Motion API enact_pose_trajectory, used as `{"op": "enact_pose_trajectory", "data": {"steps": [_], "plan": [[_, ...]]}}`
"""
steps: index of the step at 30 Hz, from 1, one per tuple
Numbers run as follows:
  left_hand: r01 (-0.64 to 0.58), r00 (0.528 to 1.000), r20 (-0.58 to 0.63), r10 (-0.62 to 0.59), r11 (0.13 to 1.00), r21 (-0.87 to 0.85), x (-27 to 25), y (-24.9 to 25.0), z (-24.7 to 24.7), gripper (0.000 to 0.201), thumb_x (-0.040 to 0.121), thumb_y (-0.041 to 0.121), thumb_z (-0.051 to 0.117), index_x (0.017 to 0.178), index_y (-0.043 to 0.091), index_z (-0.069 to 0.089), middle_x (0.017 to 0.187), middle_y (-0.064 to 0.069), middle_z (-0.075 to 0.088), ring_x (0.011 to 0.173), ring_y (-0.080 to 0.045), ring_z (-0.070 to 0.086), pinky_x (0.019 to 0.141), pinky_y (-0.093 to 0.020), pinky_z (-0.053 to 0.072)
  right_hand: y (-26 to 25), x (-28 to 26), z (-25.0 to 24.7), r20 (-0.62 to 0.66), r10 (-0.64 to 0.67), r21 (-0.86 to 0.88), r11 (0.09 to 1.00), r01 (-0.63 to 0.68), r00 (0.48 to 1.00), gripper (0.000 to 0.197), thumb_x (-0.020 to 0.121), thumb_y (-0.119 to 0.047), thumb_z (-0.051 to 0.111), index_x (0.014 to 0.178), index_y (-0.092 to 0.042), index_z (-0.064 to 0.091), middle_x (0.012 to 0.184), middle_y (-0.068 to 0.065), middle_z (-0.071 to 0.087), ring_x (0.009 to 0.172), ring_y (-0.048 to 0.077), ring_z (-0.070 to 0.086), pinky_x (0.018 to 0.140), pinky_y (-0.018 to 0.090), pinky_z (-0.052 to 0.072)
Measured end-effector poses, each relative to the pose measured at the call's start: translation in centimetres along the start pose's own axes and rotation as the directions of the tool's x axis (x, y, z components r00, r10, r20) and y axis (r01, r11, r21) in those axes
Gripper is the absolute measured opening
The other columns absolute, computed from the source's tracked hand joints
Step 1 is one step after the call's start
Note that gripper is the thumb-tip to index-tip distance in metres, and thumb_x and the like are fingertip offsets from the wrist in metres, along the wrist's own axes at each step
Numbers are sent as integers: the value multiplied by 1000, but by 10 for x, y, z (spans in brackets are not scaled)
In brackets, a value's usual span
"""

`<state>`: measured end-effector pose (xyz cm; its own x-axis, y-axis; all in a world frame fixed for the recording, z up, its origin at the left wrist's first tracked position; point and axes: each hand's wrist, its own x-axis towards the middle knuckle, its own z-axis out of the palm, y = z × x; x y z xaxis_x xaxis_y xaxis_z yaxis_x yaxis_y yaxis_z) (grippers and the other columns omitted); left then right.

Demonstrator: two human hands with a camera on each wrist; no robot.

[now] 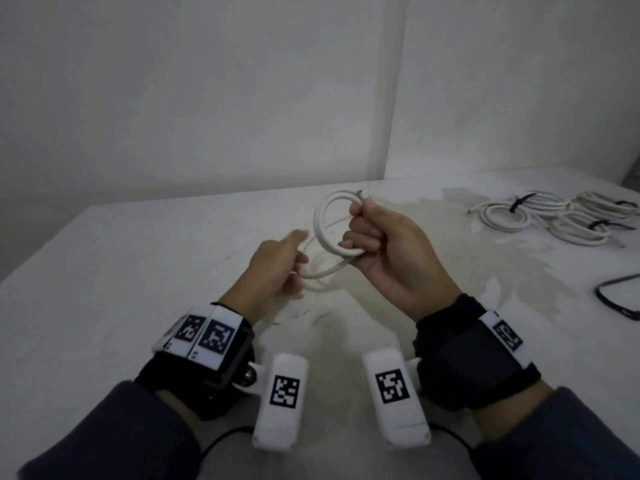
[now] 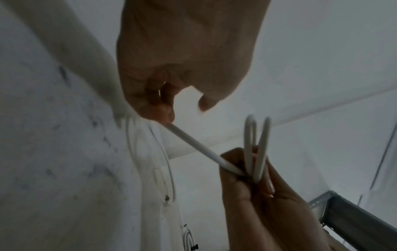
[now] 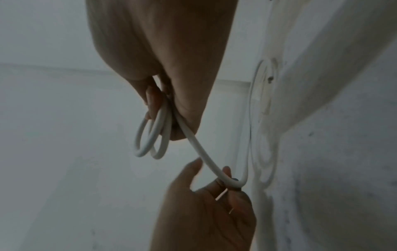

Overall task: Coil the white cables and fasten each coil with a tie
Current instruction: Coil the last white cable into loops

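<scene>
Coiling in progress; several cables already tied.

My right hand [image 1: 388, 251] grips two finished loops of the white cable [image 1: 332, 223] above the table [image 1: 121, 258]; my left hand [image 1: 277, 268] pinches the loose run. Tied coils [image 1: 554, 216] lie far right. I judge this coil still needs winding and a tie.

You have two hands in view, one white cable [image 1: 323, 233] wound into two loops between them, three tied coils [image 1: 554, 216] lying at the far right, and one dark-rimmed object [image 1: 620, 296] beside them.
</scene>
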<state>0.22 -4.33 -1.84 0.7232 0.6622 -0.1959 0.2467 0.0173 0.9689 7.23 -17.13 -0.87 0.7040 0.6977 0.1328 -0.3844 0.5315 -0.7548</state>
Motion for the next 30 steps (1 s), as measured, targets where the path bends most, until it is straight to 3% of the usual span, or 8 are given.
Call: {"op": "enact_pose_trajectory", "data": {"steps": [2, 4, 6, 9, 14, 20, 25, 30], "plan": [[-27, 1000, -13, 29, 990, 140, 7, -5, 0, 32, 88, 35, 64, 83, 4, 60, 81, -10, 61, 58, -17, 55, 48, -23, 49, -7, -1, -3, 10, 15, 98, 995, -16, 1000, 29, 102, -21, 38, 82, -7, 54, 50, -8, 30, 40, 5, 30, 59, 18, 39], [64, 996, 63, -63, 998, -18, 11, -10, 1, 30, 86, 16, 68, 103, -7, 58, 88, -18, 63, 56, -19, 63, 46, -23, 52, -7, 0, -3, -12, 11, 119, 993, -9, 1000, 29, 102, -21, 38, 82, -7, 54, 50, -8, 30, 40, 4, 31, 57, 18, 43], [113, 988, 128, -84, 964, -241, 6, -11, 3, 17, 87, -3, 62, 100, -14, 59, 85, -23, 64, 53, -17, 67, 50, -22, 55, -1, 3, -6, -128, -40, 20, 999, 43, 991, 28, 102, -20, 40, 80, -8, 54, 49, -7, 31, 41, 4, 32, 56, 19, 42], [-102, 988, 64, 142, 901, -421, 4, -9, 3, 13, 93, -7, 50, 104, -6, 58, 94, -17, 68, 69, -15, 72, 66, -22, 58, 10, 6, -13, -260, -168, -286, 954, 90, 951, 29, 102, -18, 41, 77, -10, 54, 48, -7, 34, 43, 6, 35, 55, 21, 41], [-377, 889, 113, 445, 848, -372, -5, 0, 1, 26, 99, 6, 44, 121, 11, 57, 115, -5, 68, 98, -19, 69, 81, -32, 58, 16, 4, -12, -56, -12, -473, 881, -16, 998, 30, 102, -18, 42, 77, -8, 55, 47, -9, 35, 42, 6, 34, 54, 22, 41], [-311, 881, 282, 379, 915, -258, -8, 3, -4, 27, 101, 18, 43, 120, 18, 62, 94, 0, 67, 74, -8, 61, 56, -20, 50, 9, -1, -10, 116, 34, -687, 725, 55, 993, 31, 102, -17, 42, 76, -9, 58, 47, -11, 38, 43, 5, 36, 57, 24, 40], [-320, 869, 357, 344, 939, -125, -11, 8, -7, 30, 101, 25, 43, 115, 16, 68, 71, 2, 56, 54, -9, 45, 48, -21, 40, 12, -3, -7, 153, -20, -831, 539, 140, 988, 30, 101, -19, 44, 78, -11, 61, 47, -9, 47, 47, 7, 46, 64, 40, 44], [-338, 839, 425, 341, 937, -86, -19, 18, -7, 30, 103, 22, 38, 117, 18, 65, 67, -1, 38, 44, -5, 32, 43, -18, 33, 6, -11, 1, 156, -79, -789, 590, 173, 984, 16, 98, -15, 50, 97, -22, 36, 48, -8, 47, 44, 10, 46, 54, 31, 47]]}}
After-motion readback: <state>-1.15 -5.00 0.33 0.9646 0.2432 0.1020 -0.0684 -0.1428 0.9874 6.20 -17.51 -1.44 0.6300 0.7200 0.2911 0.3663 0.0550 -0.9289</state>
